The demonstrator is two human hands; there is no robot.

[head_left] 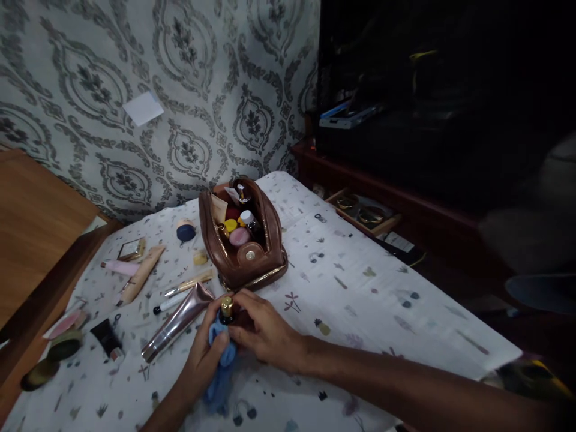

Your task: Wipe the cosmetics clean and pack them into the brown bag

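My left hand (202,355) pinches a blue cloth (219,378), whose loose end hangs below the fingers. Against the cloth stands a small dark bottle with a gold cap (227,307), gripped by the closed fingers of my right hand (270,336). Much of the bottle's body is hidden by cloth and fingers. Just beyond both hands, a brown leather toiletry bag (270,273) sits unzipped on the bed, with several jars and bottles inside. A shiny pink tube (180,321) lies to the left of my left hand.
Further left on the patterned sheet (360,324) are a black tube (107,339), a tan tube (143,273), a dark-blue-based jar (185,230) and brushes (189,282). Patterned wallpaper (189,84) rises behind. An open drawer (364,213) is at the right.
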